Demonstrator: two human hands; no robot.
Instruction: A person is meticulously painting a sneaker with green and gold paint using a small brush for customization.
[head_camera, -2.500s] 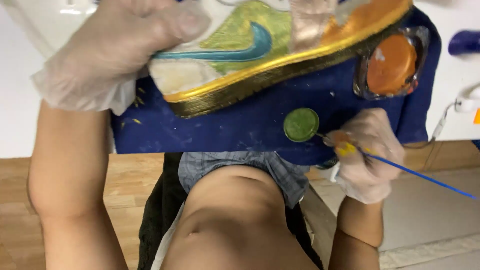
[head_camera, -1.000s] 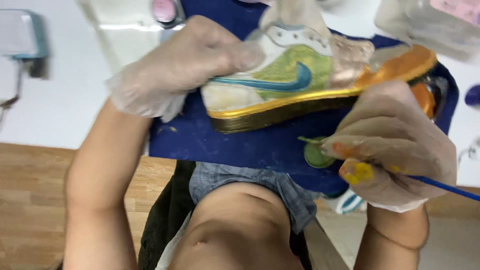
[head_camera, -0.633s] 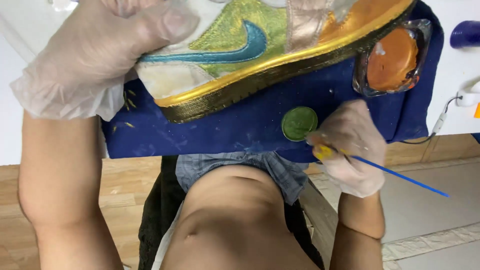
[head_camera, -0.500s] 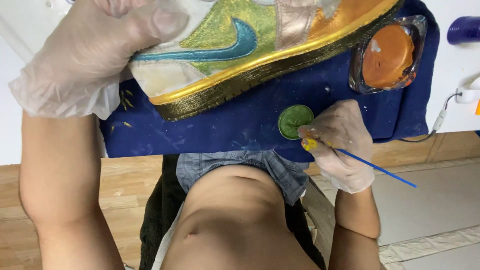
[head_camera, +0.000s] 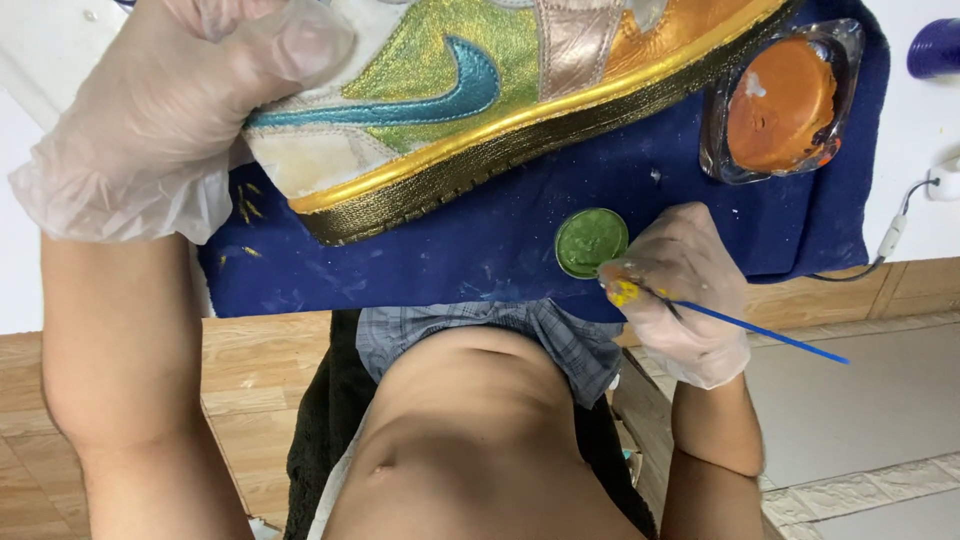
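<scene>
My left hand (head_camera: 170, 110), in a clear plastic glove, grips the heel end of a painted sneaker (head_camera: 500, 90) and holds it tilted above a dark blue cloth (head_camera: 470, 250). The shoe has a green and gold side, a teal swoosh and a gold sole edge. My right hand (head_camera: 685, 290), also gloved and smeared with yellow paint, holds a thin blue paintbrush (head_camera: 770, 333). Its tip points at a small round lid of green paint (head_camera: 590, 241) lying on the cloth.
A clear glass dish of orange paint (head_camera: 785, 105) sits on the cloth at the upper right. A white cable with a plug (head_camera: 895, 235) hangs off the white table edge. A dark blue object (head_camera: 935, 48) lies at the far right. Wooden floor lies below.
The view swung about and settled. My right hand brought the brush back down to the green paint lid. The shoe stays gripped in my left hand.
</scene>
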